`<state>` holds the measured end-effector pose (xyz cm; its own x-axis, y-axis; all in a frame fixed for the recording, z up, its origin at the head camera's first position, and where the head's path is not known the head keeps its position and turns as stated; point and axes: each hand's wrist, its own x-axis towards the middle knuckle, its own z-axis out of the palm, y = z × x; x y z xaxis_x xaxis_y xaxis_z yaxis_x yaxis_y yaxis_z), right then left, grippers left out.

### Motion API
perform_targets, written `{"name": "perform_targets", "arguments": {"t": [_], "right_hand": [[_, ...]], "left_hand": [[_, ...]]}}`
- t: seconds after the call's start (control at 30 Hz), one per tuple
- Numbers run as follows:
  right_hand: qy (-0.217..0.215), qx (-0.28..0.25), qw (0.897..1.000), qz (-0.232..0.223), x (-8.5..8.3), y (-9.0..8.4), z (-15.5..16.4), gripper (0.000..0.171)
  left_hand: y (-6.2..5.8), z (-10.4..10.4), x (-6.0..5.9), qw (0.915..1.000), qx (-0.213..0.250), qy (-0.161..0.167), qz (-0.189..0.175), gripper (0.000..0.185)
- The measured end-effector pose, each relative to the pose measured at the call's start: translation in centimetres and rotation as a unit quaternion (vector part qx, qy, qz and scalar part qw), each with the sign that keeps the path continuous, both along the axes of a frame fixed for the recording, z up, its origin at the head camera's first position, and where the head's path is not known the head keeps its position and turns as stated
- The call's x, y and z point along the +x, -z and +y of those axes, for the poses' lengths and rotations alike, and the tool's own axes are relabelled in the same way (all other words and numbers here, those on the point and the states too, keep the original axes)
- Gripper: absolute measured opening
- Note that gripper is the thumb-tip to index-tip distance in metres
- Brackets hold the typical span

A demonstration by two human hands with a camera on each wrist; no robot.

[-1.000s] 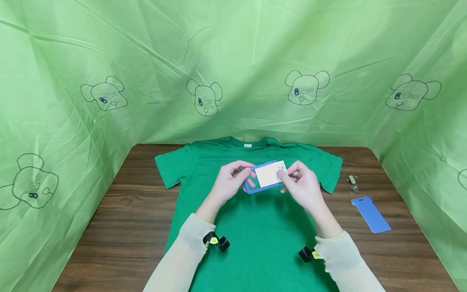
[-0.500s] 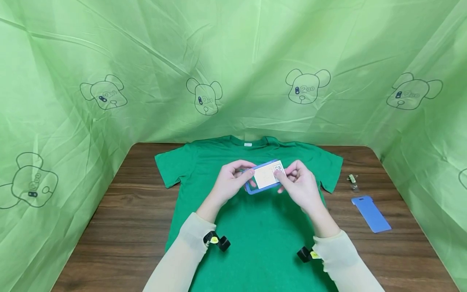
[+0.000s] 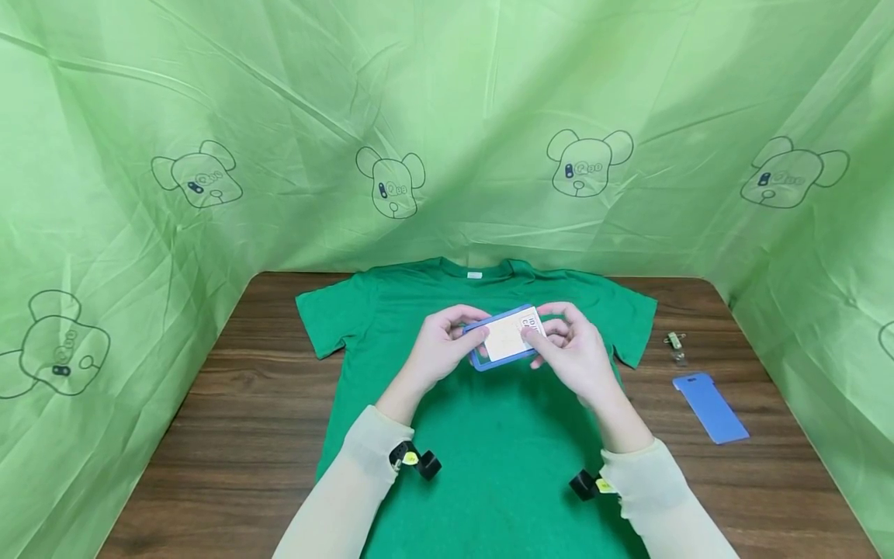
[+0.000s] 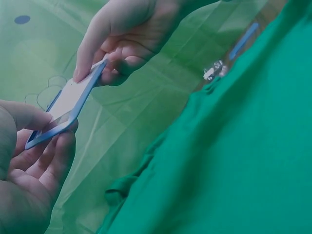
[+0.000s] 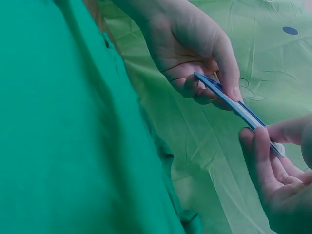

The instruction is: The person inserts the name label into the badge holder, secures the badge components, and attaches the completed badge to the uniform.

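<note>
Above the green shirt (image 3: 482,466), the left hand (image 3: 440,341) pinched a blue-rimmed holder (image 3: 504,361); the right hand (image 3: 581,353) pinched the white card (image 3: 504,339) overlapping it, "ID" legible, the line below partly covered.

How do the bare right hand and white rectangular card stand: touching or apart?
Touching. Left wrist view shows the right hand with its thumb tip on the white card, no gap visible.
</note>
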<state>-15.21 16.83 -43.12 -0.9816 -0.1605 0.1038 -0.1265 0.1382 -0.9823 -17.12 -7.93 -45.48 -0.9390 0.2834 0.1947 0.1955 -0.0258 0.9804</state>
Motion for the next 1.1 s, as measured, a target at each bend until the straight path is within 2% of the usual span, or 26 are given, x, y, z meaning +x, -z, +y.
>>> {"name": "perform_targets", "arguments": {"t": [0.2, 0.47, 1.1], "right_hand": [[-0.005, 0.029, 1.0, -0.005, -0.06, -0.32, 0.59, 0.03], [-0.007, 0.033, 0.999, -0.005, -0.24, -0.34, 0.71, 0.027], [0.002, -0.032, 0.999, -0.015, -0.01, -0.04, 0.27, 0.027]], "left_hand": [[-0.18, -0.18, -0.07, 0.9997, -0.019, -0.013, -0.003, 0.02], [-0.17, -0.29, -0.11, 0.9999, -0.014, -0.009, -0.001, 0.021], [-0.11, -0.16, -0.09, 0.9997, -0.006, -0.021, -0.014, 0.023]]}}
